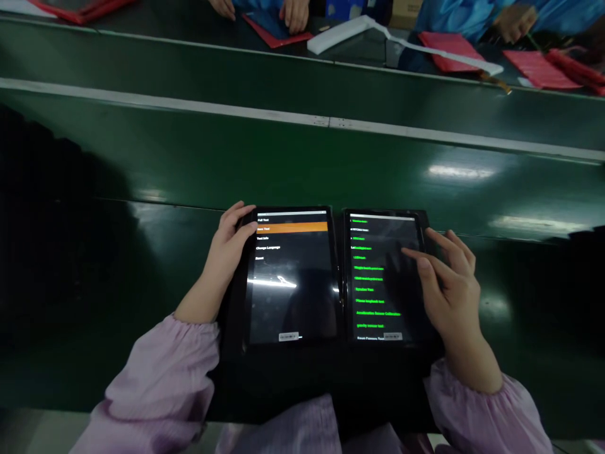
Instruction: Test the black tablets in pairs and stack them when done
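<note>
Two dark tablets lie side by side in front of me. The left tablet [293, 302] shows a short menu with an orange bar across the "Item Test" row. The right tablet [392, 271] shows a list of mostly green text lines, including "Speaker Test". My left hand [227, 243] rests at the left tablet's upper left edge, its thumb on the screen near the orange bar and its fingers stretched along the corner. Over the right tablet's right side is my right hand [451, 277], fingers apart, its index finger pointing at the screen. Whether that fingertip touches the glass, I cannot tell.
Both tablets lie on a black surface [293, 378] at the green bench [212, 151]. A pale rail [265, 115] runs across it. Beyond are co-workers' hands [293, 14], red sheets [449, 52] and a white foam strip [340, 34]. Dark stacked shapes [42, 170] stand left.
</note>
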`<state>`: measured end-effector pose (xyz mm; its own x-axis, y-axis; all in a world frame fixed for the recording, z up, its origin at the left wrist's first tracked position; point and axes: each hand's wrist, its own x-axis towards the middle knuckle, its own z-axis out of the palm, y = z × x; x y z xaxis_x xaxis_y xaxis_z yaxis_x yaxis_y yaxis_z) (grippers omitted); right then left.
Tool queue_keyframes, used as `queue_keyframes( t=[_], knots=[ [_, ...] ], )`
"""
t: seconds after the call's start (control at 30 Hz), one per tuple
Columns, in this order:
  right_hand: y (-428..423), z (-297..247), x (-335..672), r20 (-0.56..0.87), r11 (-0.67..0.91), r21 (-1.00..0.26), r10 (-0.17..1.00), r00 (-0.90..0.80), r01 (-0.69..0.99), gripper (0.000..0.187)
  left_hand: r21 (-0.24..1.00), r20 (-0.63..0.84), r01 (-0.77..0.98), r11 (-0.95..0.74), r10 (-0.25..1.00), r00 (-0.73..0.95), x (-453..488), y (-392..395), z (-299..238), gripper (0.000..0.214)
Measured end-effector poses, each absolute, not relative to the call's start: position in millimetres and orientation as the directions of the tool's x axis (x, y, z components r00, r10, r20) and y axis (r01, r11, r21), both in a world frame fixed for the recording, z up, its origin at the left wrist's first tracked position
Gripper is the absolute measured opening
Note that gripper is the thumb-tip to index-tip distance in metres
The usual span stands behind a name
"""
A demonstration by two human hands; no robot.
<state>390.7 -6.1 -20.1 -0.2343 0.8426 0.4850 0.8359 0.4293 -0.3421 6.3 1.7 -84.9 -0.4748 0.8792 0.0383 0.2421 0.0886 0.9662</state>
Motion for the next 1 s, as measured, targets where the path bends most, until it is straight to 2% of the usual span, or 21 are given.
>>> queue_keyframes(
  t=[0.23,0.47,0.53,0.63,0.7,0.77,0.83,0.9,1.0],
  knots=[
    [-8.5,-23.7,387.1,0.452,0.459,-0.315,0.842,-0.294,0.831,0.037,0.968,0.039,0.241,0.075,0.899,-0.436,4.8,-4.2,-82.8,0.041],
    [-4.2,-29.5,390.3,0.415,0.434,-0.315,0.863,-0.288,0.844,0.039,0.974,0.017,0.219,0.05,0.955,-0.298,-12.9,-10.7,-93.5,0.064],
    [-2.3,-27.8,395.3,0.414,0.405,-0.365,0.877,-0.244,0.838,0.038,0.97,-0.001,0.234,0.061,0.969,-0.247,-17.2,-12.0,-95.4,0.073],
    [2.1,-27.3,406.6,0.408,0.285,-0.571,0.912,-0.036,0.77,0.035,0.968,-0.023,0.235,0.083,0.969,-0.247,-18.8,-12.3,-95.6,0.081],
    [8.0,-32.4,416.4,0.377,0.197,-0.707,0.918,0.126,0.679,0.038,0.982,-0.064,0.156,0.105,0.966,-0.25,-17.9,-12.0,-93.5,0.081],
    [17.4,-41.3,427.0,0.341,0.145,-0.792,0.911,0.233,0.593,0.045,0.995,-0.099,-0.003,0.102,0.955,-0.28,-16.6,-13.6,-88.7,0.073],
    [29.3,-50.0,437.2,0.311,0.124,-0.846,0.904,0.293,0.519,0.048,0.986,-0.123,-0.151,0.069,0.912,-0.392,-16.6,-20.3,-81.4,0.055],
    [40.7,-55.2,446.5,0.293,0.117,-0.884,0.893,0.342,0.452,0.045,0.964,-0.19,-0.26,0.045,0.801,-0.568,-19.8,-34.3,-73.5,0.035],
    [50.3,-60.0,462.1,0.296,0.139,-0.906,0.884,0.362,0.4,0.039,0.939,-0.282,-0.343,-0.009,0.549,-0.787,-33.4,-68.6,-64.4,0.014]
  ],
)
